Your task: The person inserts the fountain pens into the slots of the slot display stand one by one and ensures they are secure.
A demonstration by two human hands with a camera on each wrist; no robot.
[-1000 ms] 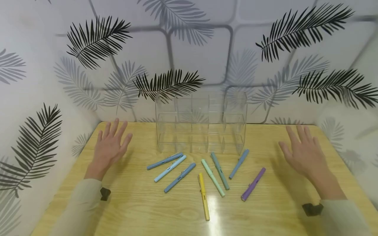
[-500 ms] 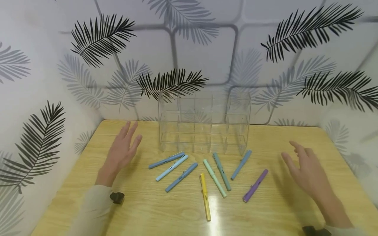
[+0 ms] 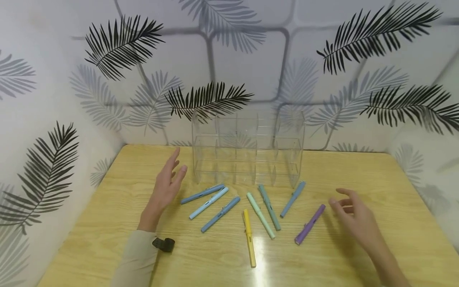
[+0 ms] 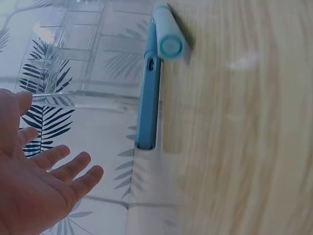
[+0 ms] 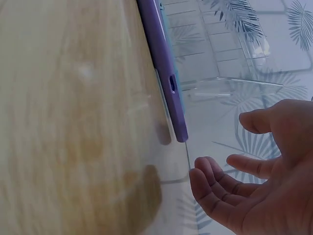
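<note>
My left hand [image 3: 166, 187] hovers left of the pens with relaxed fingers and holds nothing. Closest to it lies a dark blue pen [image 3: 202, 193], with a light blue pen [image 3: 208, 203] beside it and another blue pen [image 3: 220, 214] nearer the front. Off to the right, my right hand [image 3: 356, 221] has loosely bent fingers and nothing in them. Just left of its fingertips is a purple pen [image 3: 310, 224], which the right wrist view also shows. Between the hands lie a yellow pen [image 3: 249, 239], a mint green pen [image 3: 260, 215], a teal pen [image 3: 269, 207] and a slanted blue pen [image 3: 292, 199].
A clear plastic rack [image 3: 247, 155] with several compartments stands at the back of the wooden table [image 3: 201, 263], behind the pens. Walls with leaf patterns [image 3: 247, 67] close in the back and both sides.
My left hand has moved right toward the dark blue pen, turning sideways. My right hand has moved left toward the purple pen, its fingers bending from spread. The pens lie as before.
</note>
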